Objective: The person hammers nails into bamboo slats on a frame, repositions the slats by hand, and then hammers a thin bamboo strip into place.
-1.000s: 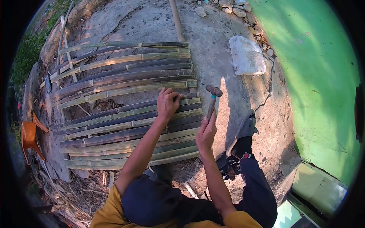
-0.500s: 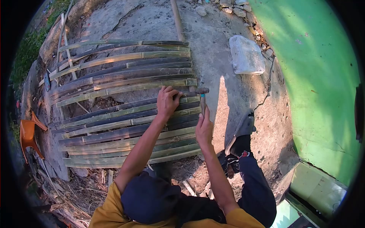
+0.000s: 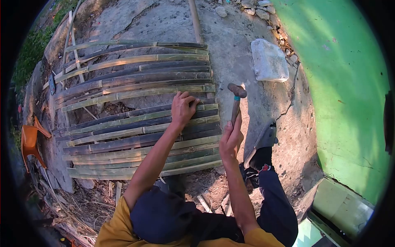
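Note:
My right hand (image 3: pixel 231 142) grips the wooden handle of a hammer (image 3: pixel 237 90), whose rusty head is raised to the right of the slat ends. A teal band circles the handle just below the head. My left hand (image 3: pixel 184 110) rests on the row of split bamboo slats (image 3: pixel 135 91), near their right ends. Its thumb and fingertips are pinched together at a dark slat; anything between them is too small to make out. Green and dark slats lie side by side across a few poles, with a wider gap at mid-row.
A white block (image 3: pixel 269 60) lies on the concrete (image 3: pixel 230 37) beside a green wall (image 3: pixel 341 82). Stones (image 3: pixel 261 10) are piled at the top. An orange plastic chair (image 3: pixel 31 142) lies at the left. My shod foot (image 3: pixel 263 142) is at the right.
The hammer has lifted away from the slat ends, moving right and slightly up with my right hand. My left hand stays at the same slat.

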`<state>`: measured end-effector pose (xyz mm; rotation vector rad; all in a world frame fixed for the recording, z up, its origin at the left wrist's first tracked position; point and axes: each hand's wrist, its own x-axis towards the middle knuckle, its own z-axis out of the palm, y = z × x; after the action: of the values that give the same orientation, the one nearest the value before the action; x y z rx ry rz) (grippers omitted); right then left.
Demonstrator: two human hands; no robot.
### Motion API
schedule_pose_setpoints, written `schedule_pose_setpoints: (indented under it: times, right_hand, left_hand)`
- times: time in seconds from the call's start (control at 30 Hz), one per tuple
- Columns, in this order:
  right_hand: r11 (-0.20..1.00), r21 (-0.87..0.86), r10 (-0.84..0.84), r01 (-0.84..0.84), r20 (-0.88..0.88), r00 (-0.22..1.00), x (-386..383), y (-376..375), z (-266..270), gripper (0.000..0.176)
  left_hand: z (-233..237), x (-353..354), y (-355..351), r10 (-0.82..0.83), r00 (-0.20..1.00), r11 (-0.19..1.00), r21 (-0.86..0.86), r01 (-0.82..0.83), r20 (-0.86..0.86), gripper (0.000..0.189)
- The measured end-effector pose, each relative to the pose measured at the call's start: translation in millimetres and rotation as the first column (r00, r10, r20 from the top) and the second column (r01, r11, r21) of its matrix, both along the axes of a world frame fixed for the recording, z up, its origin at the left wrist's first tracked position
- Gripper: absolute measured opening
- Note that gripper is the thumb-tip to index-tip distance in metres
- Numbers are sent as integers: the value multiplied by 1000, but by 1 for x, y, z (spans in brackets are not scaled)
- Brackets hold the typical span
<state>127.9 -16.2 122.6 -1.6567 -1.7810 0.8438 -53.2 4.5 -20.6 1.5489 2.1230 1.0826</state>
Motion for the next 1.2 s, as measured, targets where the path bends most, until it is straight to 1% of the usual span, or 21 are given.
schedule_pose_setpoints:
  times: [0.07, 0.1, 0.13, 0.17, 0.2, 0.3, 0.43, 0.5, 0.53, 0.63, 0.67, 0.77, 0.8, 0.87, 0.9, 0.93, 1.0, 1.03, 1.07, 1.13, 1.2]
  right_hand:
    - [971, 237, -36, 43, -34, 999, 7, -3, -22, 50]
    - [971, 236, -33, 40, -33, 999, 10, -7, -37, 50]
    - [997, 6, 74, -76, 189, 979, 11, -11, -49, 50]
    - [963, -231, 218, -138, 371, 902, 13, -10, -58, 50]
    - [967, -215, 213, -139, 372, 904, 11, -10, -54, 50]
    - [997, -56, 59, -54, 94, 994, 4, -13, -48, 47]
    - [999, -37, -25, 24, -6, 1000, 7, -23, -50, 47]
    - [987, -162, -18, 18, -1, 1000, 8, -25, -70, 47]
    - [988, -153, -17, 16, -5, 1000, 9, -24, -75, 47]
    - [933, -330, -236, 145, -254, 938, 12, -15, -72, 46]
    - [928, -340, -244, 153, -244, 939, 18, -14, -67, 46]
    - [978, -165, -163, 131, -200, 966, 4, 11, -4, 45]
    - [976, -175, -165, 131, -197, 966, 3, 7, -7, 45]
    - [989, 96, -103, 109, -70, 992, -1, 2, -14, 42]
    - [998, 25, -54, 52, 79, 995, 4, -8, -45, 39]
    - [998, 39, -50, 47, 78, 996, 7, -9, -52, 39]
    - [973, -228, 79, -30, 209, 975, 3, -8, -53, 38]
    - [971, -240, 33, -5, 112, 993, 2, -8, -50, 38]
    - [967, -254, 35, -4, 116, 993, 4, -13, -46, 38]
    - [987, -148, -61, 61, 1, 998, -2, -9, -32, 39]
    - [992, -112, -56, 57, 4, 998, 1, -14, -38, 39]
  left_hand:
    - [0, 0, 0, 1, 1000, 1000, -5, -1, 0, 16]
    - [1, -1, 0, 2, 1000, 1000, 6, -2, -7, 16]
    - [1, -1, -2, 5, 1000, 1000, 12, -5, -9, 16]
    - [2, -1, -2, 0, 1000, 1000, -4, 0, -5, 16]
    - [5, -2, 1, -9, 1000, 1000, -22, 9, 1, 16]
    - [3, 0, 0, 18, 1000, 1000, 11, -19, 25, 16]
    - [-1, -1, 1, 6, 1000, 1000, 19, -6, 18, 16]
    - [2, -1, -1, 3, 1000, 1000, 15, -3, 27, 16]
    - [2, -2, -1, 4, 1000, 1000, 24, -4, 24, 16]
    - [2, -3, 1, -1, 999, 1000, -15, 2, 41, 17]
    - [0, -3, 0, -5, 1000, 1000, -6, 5, 21, 17]
    - [0, -1, 2, -6, 1000, 1000, 10, 6, 15, 16]
    - [-2, -1, -1, 1, 1000, 1000, 21, -2, 23, 16]
    - [-1, -2, -4, 3, 1000, 1000, 11, -3, 27, 16]
    - [1, -1, -1, 1, 999, 1000, 12, -1, 32, 17]
    - [2, 0, 0, 5, 1000, 1000, 26, -6, 31, 17]
    - [3, -2, 0, -4, 1000, 1000, 11, 3, 23, 17]
    - [2, -5, 2, 11, 1000, 1000, 12, -11, 19, 17]
    - [1, -1, -2, 12, 1000, 1000, 11, -12, 25, 17]
    - [-1, -2, -4, 19, 999, 1000, 14, -19, 26, 17]
    - [1, -1, -1, 18, 1000, 1000, 10, -18, 18, 17]
